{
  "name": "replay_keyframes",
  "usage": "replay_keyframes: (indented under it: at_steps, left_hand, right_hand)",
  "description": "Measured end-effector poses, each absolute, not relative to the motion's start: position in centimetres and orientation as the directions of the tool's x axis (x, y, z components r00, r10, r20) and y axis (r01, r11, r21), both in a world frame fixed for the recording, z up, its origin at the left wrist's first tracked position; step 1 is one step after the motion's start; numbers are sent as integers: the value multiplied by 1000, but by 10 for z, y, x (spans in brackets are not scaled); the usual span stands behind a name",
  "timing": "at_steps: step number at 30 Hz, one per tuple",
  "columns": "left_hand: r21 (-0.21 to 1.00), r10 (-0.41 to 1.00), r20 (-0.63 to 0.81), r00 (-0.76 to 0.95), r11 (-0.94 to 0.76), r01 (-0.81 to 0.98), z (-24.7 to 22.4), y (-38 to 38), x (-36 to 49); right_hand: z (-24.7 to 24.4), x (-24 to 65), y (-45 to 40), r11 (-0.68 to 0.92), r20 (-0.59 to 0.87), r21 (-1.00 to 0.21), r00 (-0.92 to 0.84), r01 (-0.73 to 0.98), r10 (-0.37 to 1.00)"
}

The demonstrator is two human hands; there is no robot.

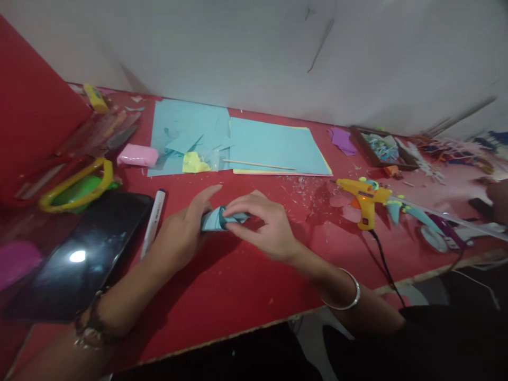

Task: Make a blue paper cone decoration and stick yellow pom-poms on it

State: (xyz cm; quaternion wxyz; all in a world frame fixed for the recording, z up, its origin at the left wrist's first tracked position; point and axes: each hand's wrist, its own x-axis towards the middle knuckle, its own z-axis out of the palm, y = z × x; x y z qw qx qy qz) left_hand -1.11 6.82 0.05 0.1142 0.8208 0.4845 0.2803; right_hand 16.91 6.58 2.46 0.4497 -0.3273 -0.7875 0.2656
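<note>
Between my two hands is a small piece of folded blue paper [212, 220], held just above the red table. My left hand [180, 227] grips its left end, with the thumb raised and the other fingers partly hidden behind the paper. On the other side, my right hand [265, 225] pinches the paper's right part between thumb and fingers. Its exact folded shape is partly covered by my fingers. A white marker [154, 222] lies beside my left hand.
Blue paper sheets [270, 143] lie at the back, with a thin wooden stick [257, 164] across them. A yellow glue gun [367, 201] with a black cord stands to the right. A dark tablet-like slab [87, 254] and a pink packet [138, 155] are on the left.
</note>
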Motion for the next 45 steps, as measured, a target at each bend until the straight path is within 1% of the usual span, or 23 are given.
replay_keyframes:
  at_steps: [3,6,12,15,18,24,30,32,34,37,40,42,45]
  left_hand:
    - [451,853,339,398,-518,727,2,68,-11]
    - [467,859,326,394,-509,723,2,68,-10]
    - [525,879,337,338,-474,707,2,68,-10]
    - [573,896,304,324,-443,689,4,69,-9]
    - [629,904,272,329,-426,650,6,69,-8]
    - [666,917,205,342,-387,638,9,69,-6]
    - [705,931,195,310,-353,616,6,70,-5]
    - [722,930,187,317,-349,597,5,70,-5]
    - [748,924,188,334,-355,560,4,70,-4]
    - [797,904,241,354,-393,460,3,68,-1]
    - [854,874,285,393,-418,310,-1,66,2]
    - [887,859,286,426,-405,222,-3,64,3]
    - [910,843,272,464,-383,162,-4,62,3]
  right_hand:
    - [23,170,67,676,555,-679,-404,285,727]
    - [24,171,66,692,570,-654,-403,305,716]
    - [30,173,65,698,581,-652,-398,295,710]
    - [29,172,64,693,595,-680,-373,240,712]
    - [27,172,65,652,575,-730,-334,204,747]
    - [24,171,66,575,518,-801,-289,167,806]
    - [23,167,64,581,534,-802,-271,139,801]
    - [21,167,64,553,510,-824,-265,124,818]
    - [20,166,63,506,469,-856,-249,108,847]
    - [20,166,63,475,439,-874,-250,102,863]
    - [20,164,62,480,415,-859,-306,178,857]
    - [20,162,61,491,405,-841,-338,227,850]
    - [20,161,59,521,429,-826,-358,216,829]
